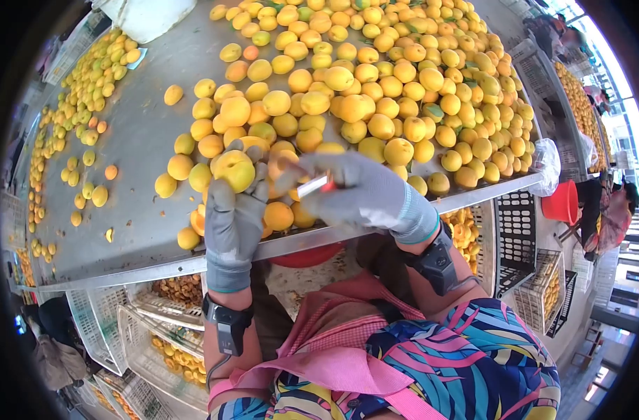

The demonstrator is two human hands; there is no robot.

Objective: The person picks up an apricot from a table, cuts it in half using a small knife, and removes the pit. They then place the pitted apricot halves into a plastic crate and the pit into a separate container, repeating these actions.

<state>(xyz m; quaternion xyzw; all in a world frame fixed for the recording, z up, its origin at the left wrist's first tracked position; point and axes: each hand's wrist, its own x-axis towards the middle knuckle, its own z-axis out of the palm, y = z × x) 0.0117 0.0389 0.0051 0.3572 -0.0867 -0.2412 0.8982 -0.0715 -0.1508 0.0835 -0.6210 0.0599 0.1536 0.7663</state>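
Observation:
My left hand (237,217), in a grey glove, holds a yellow apricot (234,171) upright in its fingers near the table's front edge. Just to its right, my right hand (354,190), also gloved, is closed around a small tool (313,186) with a pale flat part and a bit of red. Motion blurs the right fingertips. Behind and around both hands, many loose apricots (339,78) lie on the grey metal table (144,175).
Crates (162,350) holding cut fruit stand below the table at the left. At the right are a black crate (517,231), a white crate (541,290) and a red bucket (561,203). A red basin (305,255) shows under the front edge.

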